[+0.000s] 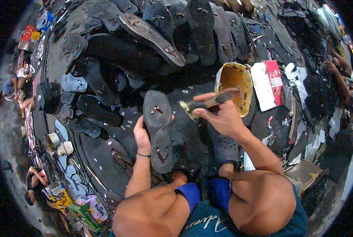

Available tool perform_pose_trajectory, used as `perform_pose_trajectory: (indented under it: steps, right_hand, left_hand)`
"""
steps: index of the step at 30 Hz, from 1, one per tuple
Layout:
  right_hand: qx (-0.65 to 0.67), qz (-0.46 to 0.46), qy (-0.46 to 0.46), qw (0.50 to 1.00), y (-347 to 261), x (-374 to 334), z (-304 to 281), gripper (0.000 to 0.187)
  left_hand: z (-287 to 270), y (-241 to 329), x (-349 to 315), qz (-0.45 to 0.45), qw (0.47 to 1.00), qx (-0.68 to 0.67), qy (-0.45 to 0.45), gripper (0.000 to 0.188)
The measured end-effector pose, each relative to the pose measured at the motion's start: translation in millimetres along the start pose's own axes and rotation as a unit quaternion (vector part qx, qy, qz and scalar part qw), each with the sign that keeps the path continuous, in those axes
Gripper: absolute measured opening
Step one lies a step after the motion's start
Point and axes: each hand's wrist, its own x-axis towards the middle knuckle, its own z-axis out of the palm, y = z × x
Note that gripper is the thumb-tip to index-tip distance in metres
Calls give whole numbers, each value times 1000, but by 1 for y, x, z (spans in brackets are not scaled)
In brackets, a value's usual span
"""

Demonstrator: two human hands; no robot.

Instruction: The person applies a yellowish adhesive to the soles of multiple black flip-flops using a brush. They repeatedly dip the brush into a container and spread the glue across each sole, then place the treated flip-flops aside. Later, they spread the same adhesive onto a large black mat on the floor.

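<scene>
My left hand (142, 136) is closed round the edge of a dark grey sandal sole (160, 108), held up lengthwise. Small strap ends show on the sole's face, near its top and toward its heel. To the right, my right hand (226, 116) grips a dark-handled brush (214, 99) whose pale, clotted tip points left toward the sole, apart from it. Just beyond that hand stands a tub (235, 85), its inside coated with yellow-brown glue.
Rows of dark soles (201, 33) lie piled ahead. More soles (95, 112) are scattered to the left. A red and white piece of card (268, 85) lies right of the tub. Colourful packages (89, 211) sit at lower left. Other people (36, 179) are at the left and right edges.
</scene>
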Motion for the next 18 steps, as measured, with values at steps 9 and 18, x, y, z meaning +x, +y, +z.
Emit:
perform_pose_trajectory:
  steps: [9,18]
  right_hand:
    - [-145,-358,-22,922,-23,-11,32,24]
    - [-110,-320,63,939,-21,6,16,26]
  left_hand:
    - [37,-10,-1,52,987,65,-135,46]
    - [71,6,-28,-40,949,-219,-224,61]
